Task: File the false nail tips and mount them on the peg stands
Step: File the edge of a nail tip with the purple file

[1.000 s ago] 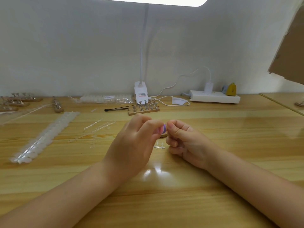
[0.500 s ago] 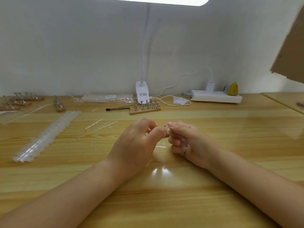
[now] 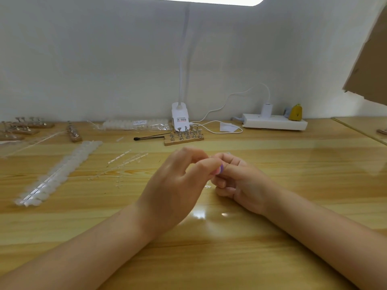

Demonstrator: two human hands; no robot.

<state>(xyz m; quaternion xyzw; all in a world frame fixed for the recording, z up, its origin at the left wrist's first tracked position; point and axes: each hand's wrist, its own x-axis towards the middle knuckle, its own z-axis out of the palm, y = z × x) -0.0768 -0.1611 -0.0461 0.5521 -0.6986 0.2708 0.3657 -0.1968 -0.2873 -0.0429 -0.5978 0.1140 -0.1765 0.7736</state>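
A wooden table (image 3: 272, 237) under a lamp; the left hand (image 3: 173, 191) pinches a small purple file (image 3: 220, 169); the right hand (image 3: 240, 181) curls shut, probably on a nail tip, hidden; the peg stand (image 3: 184, 137) waits behind, near enough to reach.

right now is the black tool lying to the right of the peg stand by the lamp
No, the black tool lies left of the peg stand, its tip pointing away from it.

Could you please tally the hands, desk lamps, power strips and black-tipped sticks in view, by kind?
Hands: 2 (left hand, right hand)
Desk lamp: 1
Power strip: 1
Black-tipped stick: 1
Total: 5
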